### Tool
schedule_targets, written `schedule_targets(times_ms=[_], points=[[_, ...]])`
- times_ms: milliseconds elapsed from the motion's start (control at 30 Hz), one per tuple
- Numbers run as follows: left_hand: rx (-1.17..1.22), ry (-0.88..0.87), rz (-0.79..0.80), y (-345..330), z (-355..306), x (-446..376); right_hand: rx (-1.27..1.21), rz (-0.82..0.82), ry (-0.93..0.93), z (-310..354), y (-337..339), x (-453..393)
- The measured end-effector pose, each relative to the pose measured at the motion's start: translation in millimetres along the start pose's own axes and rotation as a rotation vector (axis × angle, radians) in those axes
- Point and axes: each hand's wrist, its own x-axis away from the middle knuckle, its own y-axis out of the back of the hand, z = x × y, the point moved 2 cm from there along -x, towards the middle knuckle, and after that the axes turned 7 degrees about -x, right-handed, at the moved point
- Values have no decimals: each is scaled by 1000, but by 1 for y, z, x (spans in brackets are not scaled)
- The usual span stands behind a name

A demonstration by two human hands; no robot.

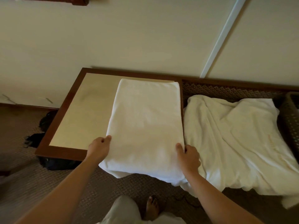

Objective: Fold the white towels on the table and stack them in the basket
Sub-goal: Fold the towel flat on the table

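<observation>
Both hands are on the folded towel (144, 126) at centre frame, which lies long on the table (84, 110) with its near end spilling over the front edge. The left hand (98, 148) pinches the left edge, thumb on top, fingers curled under the cloth. The right hand (188, 156) clamps the right edge the same way, thumb pressed on the upper face.

This looks like the moment before another fold. To do it well, lift both edges level, carry the hanging near end up and over toward the far end, and match the corners before pressing flat; uneven pull would skew the layers.

Both forearms reach in from the bottom of the frame, wrists low, spread to the towel's full width.

A second, crumpled towel (239, 139) waits at right, and the dark woven basket (289, 120) sits at the right edge, just beside it.
</observation>
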Motion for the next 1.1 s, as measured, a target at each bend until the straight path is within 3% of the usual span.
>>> schedule_targets(times_ms=[100, 267, 500, 733, 967, 1100], points=[[104, 59, 42, 3, 5, -8, 33, -11, 19, 1, 0, 0], [-108, -48, -200, -10, 9, 0, 116, -22, -10, 9, -4, 3], [84, -35, -174, 7, -19, -30, -12, -48, -6, 23, -9, -24], [-138, -81, -306, 1, -1, -41, 118, -49, -17, 30, -14, -24], [-171, -157, -280, 11, -20, -57, 170, -76, 20, 38, -22, -39], [-189, -172, -445, 7, -17, -55, 144, -199, 27, 50, -28, -33]])
